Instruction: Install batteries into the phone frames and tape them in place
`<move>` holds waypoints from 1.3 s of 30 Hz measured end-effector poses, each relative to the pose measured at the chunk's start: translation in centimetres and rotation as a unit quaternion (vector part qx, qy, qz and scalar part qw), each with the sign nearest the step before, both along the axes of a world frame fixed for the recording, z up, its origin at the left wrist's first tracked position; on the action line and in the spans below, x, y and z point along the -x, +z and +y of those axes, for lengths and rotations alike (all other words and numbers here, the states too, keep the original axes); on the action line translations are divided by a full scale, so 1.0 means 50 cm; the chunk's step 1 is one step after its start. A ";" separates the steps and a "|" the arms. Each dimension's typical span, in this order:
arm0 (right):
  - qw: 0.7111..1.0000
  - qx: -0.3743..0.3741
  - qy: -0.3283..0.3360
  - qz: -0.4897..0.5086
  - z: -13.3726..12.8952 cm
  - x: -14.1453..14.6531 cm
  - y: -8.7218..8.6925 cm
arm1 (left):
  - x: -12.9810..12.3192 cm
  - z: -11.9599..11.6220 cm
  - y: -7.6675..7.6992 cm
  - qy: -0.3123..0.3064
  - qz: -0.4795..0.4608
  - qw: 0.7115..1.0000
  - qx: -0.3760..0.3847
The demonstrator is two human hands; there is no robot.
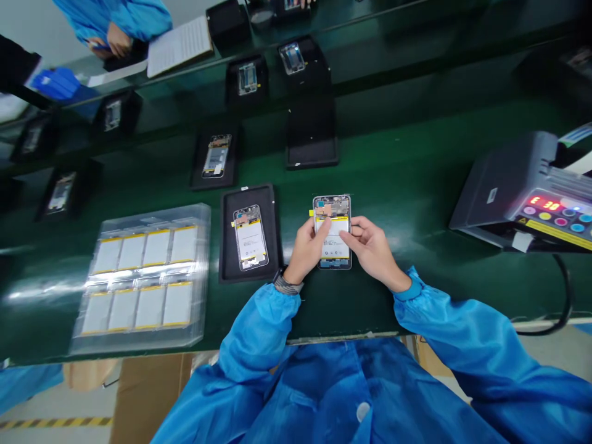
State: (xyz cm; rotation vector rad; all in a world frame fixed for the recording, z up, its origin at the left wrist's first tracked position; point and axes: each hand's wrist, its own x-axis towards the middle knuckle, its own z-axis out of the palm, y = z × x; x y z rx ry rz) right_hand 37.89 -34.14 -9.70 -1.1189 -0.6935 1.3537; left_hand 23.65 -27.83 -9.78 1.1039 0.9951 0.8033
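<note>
Both my hands grip an opened smartphone (333,250) with its circuit board showing at the top and a white battery in its middle. From the left side, my left hand (308,248) holds the frame, its thumb lying on the battery. My right hand (375,251) grasps the right edge, thumb also on the battery. Fingers under the phone are hidden. Left of my hands, a second opened phone (250,240) with a white battery lies in a black tray (229,271). Farther left, a clear plastic tray (201,265) holds several white batteries (150,306) in two rows.
A grey machine (504,185) with a red digital display stands at the right, its black cable (568,296) hanging over the table edge. Several black trays with phones, one tray (215,179) nearest, line the green table (398,160). Across it, a co-worker's hands (118,40) rest near papers (180,48).
</note>
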 end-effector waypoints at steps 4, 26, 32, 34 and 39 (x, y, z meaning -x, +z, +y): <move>0.999 0.030 0.004 -0.038 0.000 0.009 -0.001 | -0.017 -0.020 -0.006 0.053 0.044 0.997 -0.036; 0.977 0.066 -0.087 -0.185 0.002 0.012 -0.005 | -0.037 -0.045 0.004 0.086 0.125 0.986 -0.064; 0.971 0.060 -0.083 -0.218 -0.001 0.011 -0.009 | -0.035 -0.044 0.006 0.081 0.110 0.989 -0.056; 0.966 0.052 -0.087 -0.239 -0.003 0.011 -0.011 | -0.035 -0.044 0.007 0.080 0.104 0.990 -0.056; 0.968 0.042 -0.078 -0.236 -0.005 0.011 -0.015 | -0.037 -0.045 0.006 0.085 0.089 0.991 -0.051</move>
